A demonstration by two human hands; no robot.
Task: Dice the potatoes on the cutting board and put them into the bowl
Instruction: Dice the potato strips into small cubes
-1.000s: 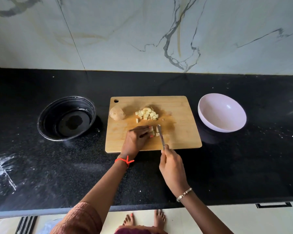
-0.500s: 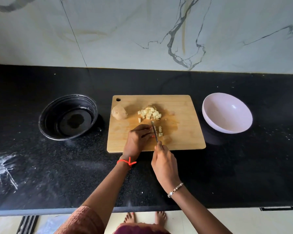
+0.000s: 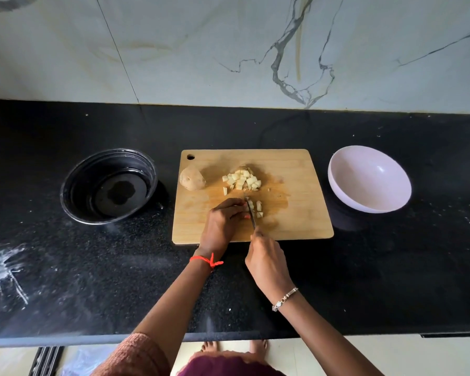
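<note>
- Right hand [image 3: 266,264] grips a knife [image 3: 251,215], blade on the cutting board [image 3: 296,213].
- Left hand [image 3: 223,221] curls beside the blade, seemingly over a hidden potato piece.
- Diced potato [image 3: 242,180] heaps mid-board; bowl [image 3: 369,180] stands at right.

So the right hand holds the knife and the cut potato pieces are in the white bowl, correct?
No: the head view shows the potato pieces on the cutting board, the white bowl empty. The right hand does hold the knife.

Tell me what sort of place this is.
Likely a home kitchen: black counter against a marble-patterned wall, wooden cutting board with diced potato, and a pale bowl beside it.
</note>
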